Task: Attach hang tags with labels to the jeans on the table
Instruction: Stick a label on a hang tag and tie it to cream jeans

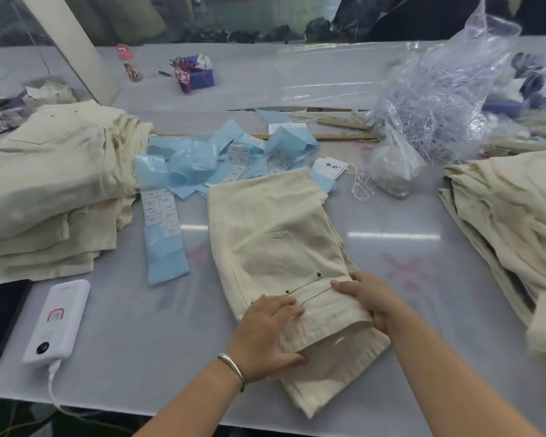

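Fingers of the left hand lie straight and slightly spread, pressed flat on the waistband end of the folded jeans in the lower centre of the frame, with the thumb tucked under the folded edge of cloth; the right hand rests just beside it, fingers together and laid over the top of the band while the thumb side curls round the fold, so it seems to pinch the cloth edge. The pair is cream and thick-woven, and it looks soft but weighty: it should drape and slide on the smooth table rather than hold a shape, so the doubled waistband, near the rivets and pocket seam, is the firm place to take hold for a tag. Further up, at mid-frame, a loose strip of blue label backing with white labels lies left of the jeans, thin and light, likely to curl and lift. Beyond the far hem a white hang tag with its string lies just beside the cloth; it is small and stiff, best picked up by an edge. Stacks of folded cream jeans sit at the left and right edges.
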`<state>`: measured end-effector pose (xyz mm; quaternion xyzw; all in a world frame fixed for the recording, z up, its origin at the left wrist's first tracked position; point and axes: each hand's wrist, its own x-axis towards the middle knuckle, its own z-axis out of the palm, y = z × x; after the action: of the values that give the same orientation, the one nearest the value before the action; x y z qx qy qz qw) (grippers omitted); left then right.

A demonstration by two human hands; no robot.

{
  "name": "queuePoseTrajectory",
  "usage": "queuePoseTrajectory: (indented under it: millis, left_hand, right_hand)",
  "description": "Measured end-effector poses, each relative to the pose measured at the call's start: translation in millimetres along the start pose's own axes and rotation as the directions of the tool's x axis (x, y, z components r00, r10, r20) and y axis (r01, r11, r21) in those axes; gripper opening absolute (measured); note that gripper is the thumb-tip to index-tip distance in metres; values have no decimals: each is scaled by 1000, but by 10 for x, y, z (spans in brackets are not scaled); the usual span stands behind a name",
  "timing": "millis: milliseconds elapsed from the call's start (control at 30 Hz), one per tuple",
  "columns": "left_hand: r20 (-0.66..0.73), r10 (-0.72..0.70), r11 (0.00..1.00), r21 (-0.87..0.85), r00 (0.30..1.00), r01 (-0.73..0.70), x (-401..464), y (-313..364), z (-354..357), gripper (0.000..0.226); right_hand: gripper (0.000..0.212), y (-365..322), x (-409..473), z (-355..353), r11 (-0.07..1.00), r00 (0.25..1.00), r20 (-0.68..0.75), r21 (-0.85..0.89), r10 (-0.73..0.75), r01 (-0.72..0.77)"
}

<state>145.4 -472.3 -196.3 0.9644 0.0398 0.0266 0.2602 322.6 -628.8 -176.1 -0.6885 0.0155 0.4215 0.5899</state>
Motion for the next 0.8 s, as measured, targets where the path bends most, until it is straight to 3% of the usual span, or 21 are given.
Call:
queuePoseTrajectory:
  millis: [100,167,200,267,333,367,433,500,633,800]
  left_hand:
    - [-119,17,996,-85,993,-27,-29,-36,31,46]
    - [-121,-31,990,-138,992,14,-20,-51,4,34]
    - [-118,-50,991,-131,992,34,-7,-70,3,28]
    - [-114,-101,991,-100,988,90,39,-86,9,23]
    - [-78,-155,987,-56,985,151,100,-82,15,25]
    - [-50,-178,984,-25,983,177,122,-72,15,27]
    - [-17,-210,978,6,978,210,155,-67,23,27]
    - [-1,-239,971,-22,971,239,177,-65,27,20]
    - [30,-279,960,-28,960,280,233,-71,38,17]
    - [-16,-247,969,-26,969,246,201,-72,67,11]
  right_hand:
    - [30,84,-44,39,969,981,-153,-234,-118,80]
    - [36,174,-92,77,837,908,-260,-526,-328,152]
    - [36,240,-126,102,725,835,-258,-653,-487,221]
    - [23,370,-244,180,438,596,-136,-807,-792,397]
    - [13,503,-399,258,205,419,44,-822,-907,530]
    - [15,579,-470,296,143,403,130,-801,-906,581]
    - [18,749,-564,352,107,455,252,-770,-854,629]
    - [18,882,-588,369,103,534,285,-805,-796,584]
    - [21,931,-585,379,164,647,216,-865,-731,474]
    - [55,913,-554,490,87,847,108,-980,-521,179]
